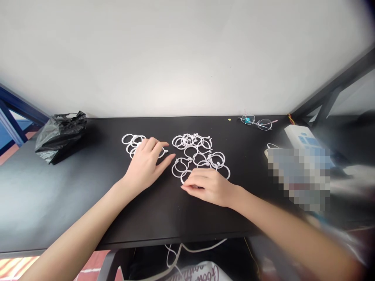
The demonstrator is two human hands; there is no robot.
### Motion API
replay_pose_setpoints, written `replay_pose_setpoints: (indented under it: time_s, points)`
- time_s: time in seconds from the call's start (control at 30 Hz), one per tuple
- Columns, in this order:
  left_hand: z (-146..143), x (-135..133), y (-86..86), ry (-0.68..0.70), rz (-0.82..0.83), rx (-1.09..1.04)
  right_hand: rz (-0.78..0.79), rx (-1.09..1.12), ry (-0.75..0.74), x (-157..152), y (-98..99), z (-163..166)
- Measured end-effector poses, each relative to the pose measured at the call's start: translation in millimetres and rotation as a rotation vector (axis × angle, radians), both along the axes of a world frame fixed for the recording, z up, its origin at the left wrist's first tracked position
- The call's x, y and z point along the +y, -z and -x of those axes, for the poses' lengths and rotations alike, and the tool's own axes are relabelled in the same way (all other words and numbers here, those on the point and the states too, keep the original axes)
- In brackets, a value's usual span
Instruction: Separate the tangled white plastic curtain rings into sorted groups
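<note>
Two groups of thin white rings with small clasp-like ends lie on the black table. My left hand (pixel 149 163) is over the smaller left group (pixel 133 142), its thumb apart from the fingers, and it hides part of these rings. The larger right group (pixel 191 141) overlaps in a loose heap. At its near edge, my right hand (pixel 209 185) is closed in a pinch, with a white ring (pixel 181 177) at its fingertips. The palm and fingers cover the rest of that ring.
A black plastic bag (pixel 61 134) sits at the table's (pixel 140 222) far left. Eyeglasses (pixel 256 121) lie near the back wall. On the right are a white-and-blue box (pixel 304 136) and a blurred-out item (pixel 295 175). White cables (pixel 202 248) hang below the front edge.
</note>
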State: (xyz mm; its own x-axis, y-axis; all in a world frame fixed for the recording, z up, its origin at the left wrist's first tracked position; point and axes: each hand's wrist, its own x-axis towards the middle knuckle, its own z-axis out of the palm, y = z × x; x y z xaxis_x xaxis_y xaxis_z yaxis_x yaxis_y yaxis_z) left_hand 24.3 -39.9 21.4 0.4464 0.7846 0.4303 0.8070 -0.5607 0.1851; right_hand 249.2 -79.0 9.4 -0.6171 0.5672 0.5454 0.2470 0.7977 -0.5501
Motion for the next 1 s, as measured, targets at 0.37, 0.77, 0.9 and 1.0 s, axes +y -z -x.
replay_pose_setpoints:
  time_s: [0.37,0.77,0.9,1.0]
  points:
    - [-16.2,-23.3,-2.3,0.542,0.133,-0.2,-0.116,0.304,0.133,-0.6,-2.6,2.7]
    - [-15.7,-19.7,-0.5,0.434,0.06,-0.318,-0.092,0.165,0.308,1.0,-4.1,1.9]
    - [-14.7,-18.9,0.3,0.401,-0.074,-0.352,-0.026,0.195,0.301,1.2,-4.7,1.9]
    - [-13.8,-17.7,0.2,0.39,-0.123,-0.346,-0.022,0.222,0.277,1.5,-3.9,2.7]
